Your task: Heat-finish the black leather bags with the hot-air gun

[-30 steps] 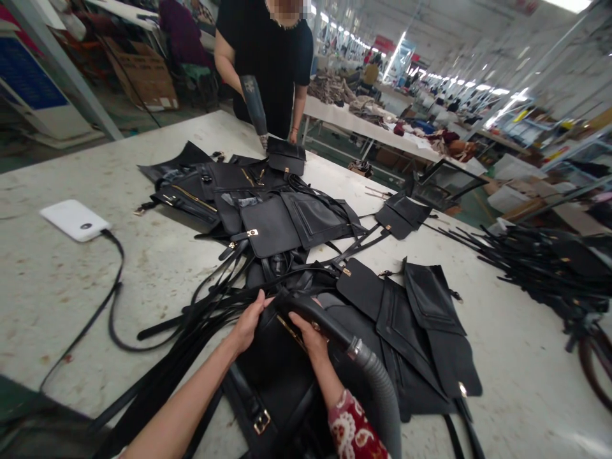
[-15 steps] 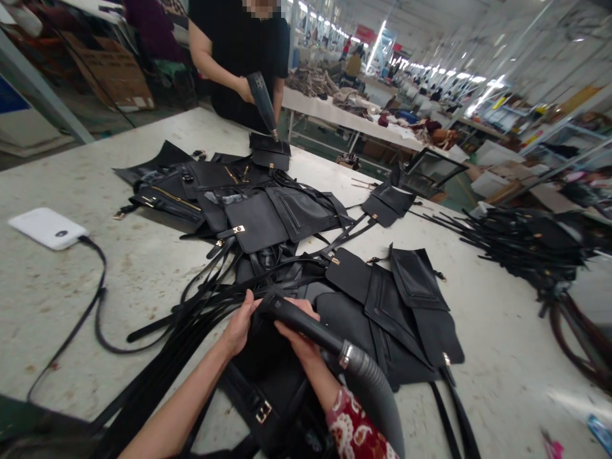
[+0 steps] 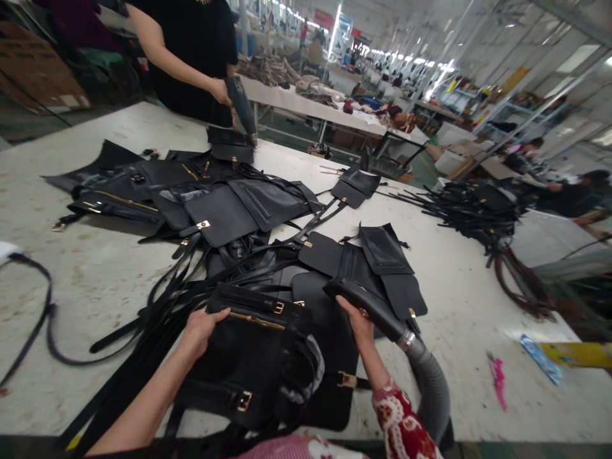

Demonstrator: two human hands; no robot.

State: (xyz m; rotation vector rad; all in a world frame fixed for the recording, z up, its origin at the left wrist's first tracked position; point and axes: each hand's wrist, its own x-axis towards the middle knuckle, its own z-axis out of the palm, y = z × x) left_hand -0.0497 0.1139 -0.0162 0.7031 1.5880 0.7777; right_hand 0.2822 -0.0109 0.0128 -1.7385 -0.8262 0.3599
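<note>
My left hand (image 3: pixel 203 326) grips the left top edge of a black bag (image 3: pixel 243 357), thumb on top near its gold zip. The bag lies at the front of the table, with gold buckles at its top and bottom. Off to the bag's right, my right hand (image 3: pixel 357 320) is closed round a black hose nozzle (image 3: pixel 370 306). A grey corrugated hose (image 3: pixel 433 382) runs down from the nozzle. Beneath the nozzle and beyond it lie more black bag pieces (image 3: pixel 401 290), with flaps and gold clasps.
Across the table (image 3: pixel 468 370), a co-worker holds a heat gun (image 3: pixel 243 108) over a small black bag piece (image 3: pixel 232 150). Black straps (image 3: pixel 143 376) spread at left. At right lie a strap pile (image 3: pixel 478 207), pink snips (image 3: pixel 498 381) and a blue-and-white item (image 3: pixel 540 358). A power bank (image 3: pixel 6 250) sits left.
My right hand has carried the nozzle right, away from my left hand. The bag now lies flatter, showing its zip and upper buckle. The view has swung right.
</note>
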